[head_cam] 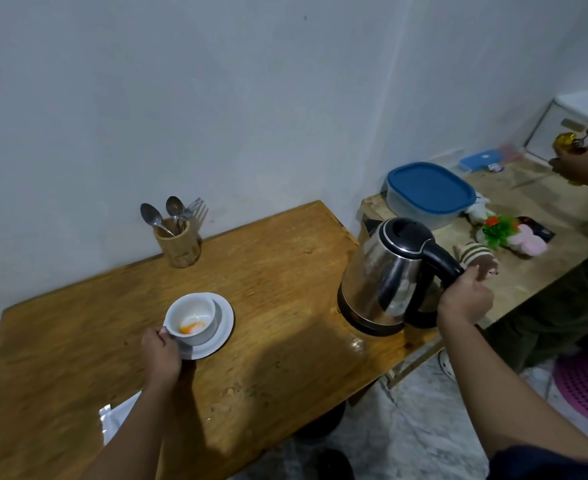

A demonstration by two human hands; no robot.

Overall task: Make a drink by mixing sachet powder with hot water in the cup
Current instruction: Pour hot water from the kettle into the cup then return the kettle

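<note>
A white cup [195, 315] stands on a white saucer [224, 323] near the middle of the wooden table [285, 358]. Orange powder [188, 329] lies in the cup's bottom. My left hand [161, 353] grips the cup at its near left side, where the handle is hidden. A steel electric kettle [382, 275] with a black lid and handle sits on its black base at the table's right edge. My right hand [464, 296] is closed around the kettle's handle. A silvery sachet [116, 415] lies at the table's near edge, partly hidden by my left arm.
A bamboo holder [179, 244] with spoons and a fork stands by the wall. On a second table to the right are a blue-lidded tub [429, 192], small toys and plastic greenery. Another person's hands [578, 164] work with a jar at far right.
</note>
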